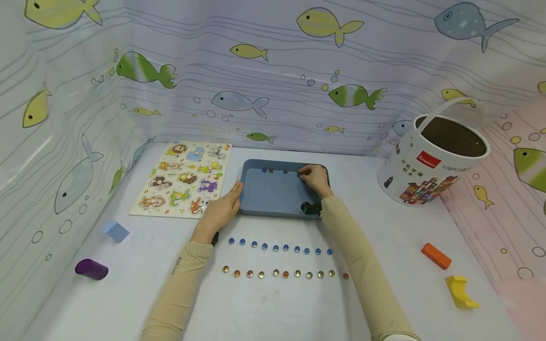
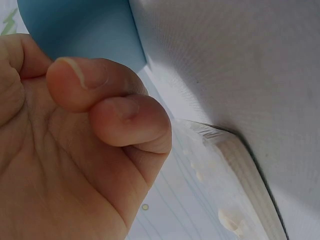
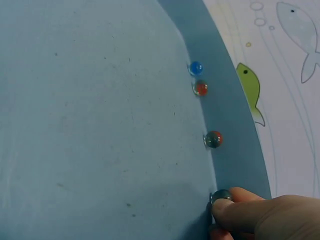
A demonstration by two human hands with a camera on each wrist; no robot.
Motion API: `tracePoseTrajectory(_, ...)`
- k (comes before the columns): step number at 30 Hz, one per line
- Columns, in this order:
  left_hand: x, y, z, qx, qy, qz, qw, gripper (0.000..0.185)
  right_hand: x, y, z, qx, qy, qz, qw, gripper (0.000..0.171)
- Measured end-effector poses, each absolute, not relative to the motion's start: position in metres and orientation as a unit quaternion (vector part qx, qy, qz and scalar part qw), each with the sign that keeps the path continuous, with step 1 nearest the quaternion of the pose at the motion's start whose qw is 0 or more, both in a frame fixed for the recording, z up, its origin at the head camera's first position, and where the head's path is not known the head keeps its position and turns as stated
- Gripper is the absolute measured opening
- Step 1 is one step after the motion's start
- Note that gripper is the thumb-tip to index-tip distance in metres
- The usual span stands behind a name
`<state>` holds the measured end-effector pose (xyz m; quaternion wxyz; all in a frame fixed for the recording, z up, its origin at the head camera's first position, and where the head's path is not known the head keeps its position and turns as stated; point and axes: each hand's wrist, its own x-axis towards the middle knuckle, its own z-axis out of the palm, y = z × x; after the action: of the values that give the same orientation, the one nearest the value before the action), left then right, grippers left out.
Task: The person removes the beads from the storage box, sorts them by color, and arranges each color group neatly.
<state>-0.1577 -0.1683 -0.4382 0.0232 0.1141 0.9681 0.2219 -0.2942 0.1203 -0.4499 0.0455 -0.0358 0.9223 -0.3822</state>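
Observation:
At the far wall of the blue-grey tray (image 1: 273, 194), my right hand (image 1: 314, 179) pinches a dark glass marble (image 3: 221, 195) between thumb and finger. A blue marble (image 3: 196, 68), a red-and-clear marble (image 3: 200, 88) and a greenish marble with red (image 3: 214, 139) lie along that same wall. My left hand (image 1: 222, 208) rests against the tray's left side, fingers along its outer edge. In the left wrist view, two fingers (image 2: 127, 120) bend loosely over the palm with nothing in them.
In front of the tray lie a row of blue marbles (image 1: 276, 248) and a row of amber and red marbles (image 1: 297, 273). An animal puzzle board (image 1: 192, 166) is left; a white bucket (image 1: 409, 166) right. Blocks lie at the sides: blue (image 1: 116, 231), purple (image 1: 92, 269), orange (image 1: 436, 255), yellow (image 1: 460, 292).

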Motion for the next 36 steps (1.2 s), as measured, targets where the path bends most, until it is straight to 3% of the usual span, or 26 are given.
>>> tracePoseTrajectory(16,-0.158,-0.165,-0.445,0.123,0.966,0.224,0.023,0.054,-0.273,0.144,-0.429,-0.095,0.917,-0.377,0.084,0.023)
tracePoseTrajectory(26,-0.160,-0.168,-0.443,0.117,0.968,0.221,0.026,0.054,-0.215,0.197,-0.402,-0.131,0.884,-0.442,0.074,0.029)
tracePoseTrajectory(36,-0.161,-0.170,-0.441,0.116,0.967,0.226,0.028,0.054,-0.149,0.252,-0.419,-0.150,0.829,-0.529,0.097,0.026)
